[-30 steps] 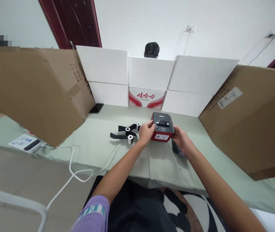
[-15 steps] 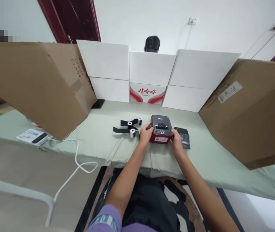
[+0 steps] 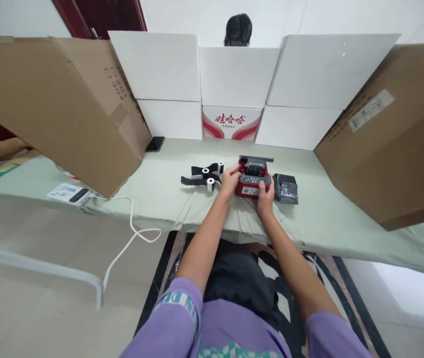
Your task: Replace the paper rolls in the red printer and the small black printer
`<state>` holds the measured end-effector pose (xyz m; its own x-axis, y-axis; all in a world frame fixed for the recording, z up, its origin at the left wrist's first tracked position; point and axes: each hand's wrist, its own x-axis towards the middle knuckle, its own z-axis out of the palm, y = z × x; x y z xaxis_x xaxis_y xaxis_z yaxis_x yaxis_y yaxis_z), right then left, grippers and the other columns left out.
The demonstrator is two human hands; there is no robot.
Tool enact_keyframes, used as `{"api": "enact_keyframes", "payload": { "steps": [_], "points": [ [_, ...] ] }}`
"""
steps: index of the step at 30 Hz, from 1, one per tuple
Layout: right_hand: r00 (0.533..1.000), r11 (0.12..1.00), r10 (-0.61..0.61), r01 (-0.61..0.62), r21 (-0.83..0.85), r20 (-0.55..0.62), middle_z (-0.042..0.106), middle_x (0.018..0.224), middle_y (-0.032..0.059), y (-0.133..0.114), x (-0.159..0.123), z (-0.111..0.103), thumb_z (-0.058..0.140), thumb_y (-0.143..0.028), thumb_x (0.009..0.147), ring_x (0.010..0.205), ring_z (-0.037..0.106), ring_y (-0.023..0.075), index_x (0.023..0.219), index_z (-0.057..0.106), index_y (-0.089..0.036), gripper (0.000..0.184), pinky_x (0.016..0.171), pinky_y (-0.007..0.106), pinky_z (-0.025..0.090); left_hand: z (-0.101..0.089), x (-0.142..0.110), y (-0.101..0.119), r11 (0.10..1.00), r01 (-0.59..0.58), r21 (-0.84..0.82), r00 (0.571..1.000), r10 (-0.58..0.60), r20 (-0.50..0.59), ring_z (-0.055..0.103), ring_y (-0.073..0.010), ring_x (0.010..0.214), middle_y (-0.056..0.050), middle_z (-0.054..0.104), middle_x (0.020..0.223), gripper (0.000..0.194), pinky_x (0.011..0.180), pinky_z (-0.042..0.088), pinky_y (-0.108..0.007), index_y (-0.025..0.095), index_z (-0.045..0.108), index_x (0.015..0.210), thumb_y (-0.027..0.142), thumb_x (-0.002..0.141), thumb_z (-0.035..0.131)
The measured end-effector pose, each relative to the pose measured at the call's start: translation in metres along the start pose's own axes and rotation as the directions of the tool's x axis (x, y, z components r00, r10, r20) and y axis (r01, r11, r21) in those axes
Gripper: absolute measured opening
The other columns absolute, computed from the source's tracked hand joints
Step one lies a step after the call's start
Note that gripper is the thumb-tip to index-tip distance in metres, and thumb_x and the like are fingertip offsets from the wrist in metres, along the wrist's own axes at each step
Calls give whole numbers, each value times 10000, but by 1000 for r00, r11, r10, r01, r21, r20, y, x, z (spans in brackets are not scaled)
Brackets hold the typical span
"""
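Note:
A small red and black label printer (image 3: 247, 191) stands on the cloth-covered table with its lid (image 3: 259, 159) raised, and a dark roll (image 3: 254, 169) shows inside. My left hand (image 3: 230, 180) grips its left side, fingers at the edge of the opening. On the front right corner, my right hand (image 3: 266, 195) is closed with the thumb on the front top. Left of my left hand lie several small rolls with white ends (image 3: 210, 184), black strips (image 3: 193, 181) trailing from them. Just right of my right hand is a black packet (image 3: 286, 190), its contents unclear.
Tall brown cardboard boxes stand at the left (image 3: 66, 109) and right (image 3: 394, 144). White boxes (image 3: 238, 74) form a wall behind. A phone (image 3: 155, 144) lies at the back left. A white cable (image 3: 132, 214) hangs over the front edge beside a white device (image 3: 69, 194). Another person's head (image 3: 238, 29) shows beyond.
The printer's lid has gone from shut to raised, baring the roll inside. My right hand has shifted onto the front corner. The whole view has tilted down slightly.

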<state>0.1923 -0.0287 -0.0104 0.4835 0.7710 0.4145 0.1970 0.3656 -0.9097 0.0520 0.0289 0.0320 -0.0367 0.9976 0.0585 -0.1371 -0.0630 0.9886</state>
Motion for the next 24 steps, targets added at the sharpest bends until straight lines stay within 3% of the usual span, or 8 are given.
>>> {"api": "enact_keyframes", "payload": {
  "steps": [5,10,16,21,24],
  "points": [
    [1000,1000,-11,11,-4,-5,634,1396,154,4,3,1,599,-576,890,1306,580,299,1400,568,-159,659,1185,513,382,-4,-2,0,950,-144,277,989,148,7,624,-210,1304,-97,684,1379,341,1173,434,-303,179,824,1084,128,851,580],
    [1000,1000,-12,12,10,-11,644,1394,158,5,5,3,601,-568,886,1289,594,295,1387,578,-159,648,1180,505,390,-19,24,16,777,-307,550,952,240,192,618,-224,1287,-85,726,1280,313,1209,393,-364,210,828,1075,213,923,555],
    [1000,1000,-6,6,26,-6,643,1388,155,8,6,3,607,-556,887,1277,598,297,1383,586,-162,634,1168,509,404,-12,65,43,525,-404,749,900,83,428,581,-256,1259,-51,695,1305,414,1151,405,-420,292,850,998,117,831,514],
    [1000,1000,-15,15,23,8,639,1390,147,12,7,2,607,-548,888,1287,592,302,1398,581,-178,631,1163,509,407,-6,57,49,391,-515,763,853,145,501,577,-280,1181,-44,763,1148,413,1080,350,-509,282,836,865,101,845,466],
    [1000,1000,-8,7,30,9,649,1372,144,11,8,3,613,-556,879,1263,602,299,1388,585,-179,634,1156,502,414,-6,54,48,335,-579,744,805,91,586,627,-256,1040,-48,791,946,353,1048,339,-501,214,794,774,80,808,469]
  ]
}}
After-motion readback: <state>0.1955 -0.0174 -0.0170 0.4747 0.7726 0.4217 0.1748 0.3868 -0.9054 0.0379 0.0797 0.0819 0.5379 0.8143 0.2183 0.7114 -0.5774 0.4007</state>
